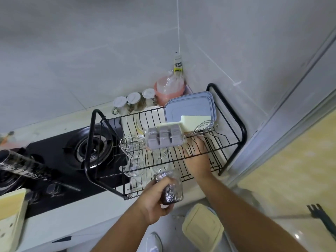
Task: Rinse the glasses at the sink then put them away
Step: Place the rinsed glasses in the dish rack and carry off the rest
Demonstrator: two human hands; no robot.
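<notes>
My left hand (154, 202) grips a clear glass (170, 186) that shows a dark, glittery pattern, in front of the black wire dish rack (241, 128). Under the rack's upper tier stand several clear glasses (135, 165), seen through the wires. My right hand (197, 151) reaches in under that tier on the right side. Its fingertips are hidden behind the wires and a grey tray (163, 138), so what they touch is unclear.
On the rack's top lie a whisk (131, 142), a cream board (196, 120), a blue-grey lid (189, 104) and plates. Jars (133, 101) and a pink container (169, 88) stand at the wall. A black gas hob (91, 146) is on the left, a cream-lidded box (201, 228) below.
</notes>
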